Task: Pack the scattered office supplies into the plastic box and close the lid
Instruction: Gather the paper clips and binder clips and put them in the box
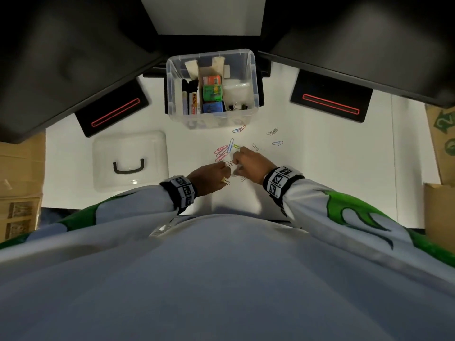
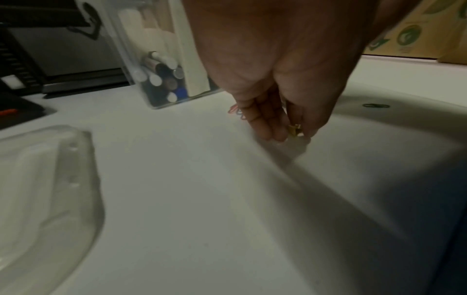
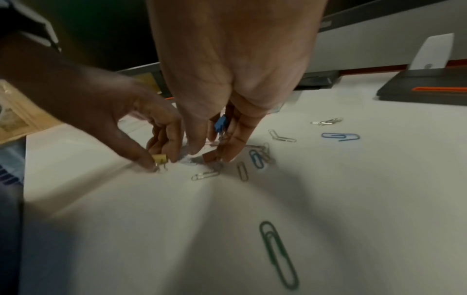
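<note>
The clear plastic box (image 1: 254,77) stands open at the back, holding markers and small coloured packs. Its lid (image 1: 130,146) lies flat to the left. Coloured paper clips (image 1: 222,152) are scattered on the white table in front of the box. My left hand (image 1: 225,173) pinches a small yellow binder clip (image 3: 160,158) between thumb and fingers, just above the table. Close beside it, my right hand (image 3: 209,151) points down with a blue binder clip (image 3: 220,123) held among its curled fingers, and its fingertips touch a brown clip (image 3: 209,157) on the table.
Two black stands with red slots (image 1: 115,112) (image 1: 331,103) flank the box. Cardboard boxes (image 1: 19,188) (image 1: 440,143) sit at both table ends. More paper clips (image 3: 340,136) lie to the right, and a dark green one (image 3: 278,253) nearer me.
</note>
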`<state>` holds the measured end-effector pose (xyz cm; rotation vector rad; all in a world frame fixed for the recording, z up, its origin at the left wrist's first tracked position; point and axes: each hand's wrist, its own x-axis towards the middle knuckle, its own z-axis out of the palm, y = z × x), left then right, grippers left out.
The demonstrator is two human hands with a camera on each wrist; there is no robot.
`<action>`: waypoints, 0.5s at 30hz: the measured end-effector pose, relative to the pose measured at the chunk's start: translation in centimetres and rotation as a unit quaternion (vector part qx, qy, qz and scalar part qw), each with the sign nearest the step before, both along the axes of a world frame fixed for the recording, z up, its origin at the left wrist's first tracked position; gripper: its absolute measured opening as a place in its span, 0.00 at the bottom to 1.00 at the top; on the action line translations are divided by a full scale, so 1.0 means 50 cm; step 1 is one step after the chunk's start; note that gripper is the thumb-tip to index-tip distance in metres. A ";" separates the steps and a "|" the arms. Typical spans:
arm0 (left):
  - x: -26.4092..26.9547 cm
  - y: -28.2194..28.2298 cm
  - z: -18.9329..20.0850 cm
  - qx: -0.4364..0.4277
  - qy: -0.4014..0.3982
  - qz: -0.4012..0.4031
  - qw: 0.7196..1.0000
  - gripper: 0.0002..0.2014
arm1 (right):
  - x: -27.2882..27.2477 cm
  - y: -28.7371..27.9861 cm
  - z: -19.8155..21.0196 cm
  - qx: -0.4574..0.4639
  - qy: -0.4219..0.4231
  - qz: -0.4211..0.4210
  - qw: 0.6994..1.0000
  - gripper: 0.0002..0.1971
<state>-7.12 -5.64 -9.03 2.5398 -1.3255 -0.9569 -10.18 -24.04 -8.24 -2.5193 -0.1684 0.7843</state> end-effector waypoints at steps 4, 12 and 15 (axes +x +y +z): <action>0.016 0.022 0.000 0.001 0.017 0.038 0.999 0.11 | -0.007 0.012 -0.013 -0.032 -0.010 0.015 0.999 0.08; 0.094 -0.028 0.103 -0.196 -0.046 0.208 0.957 0.08 | 0.028 -0.026 0.074 0.115 -0.057 -0.118 0.985 0.02; 0.155 -0.069 0.163 -0.282 -0.078 0.255 0.922 0.09 | 0.059 -0.061 0.136 0.185 -0.087 -0.212 0.956 0.07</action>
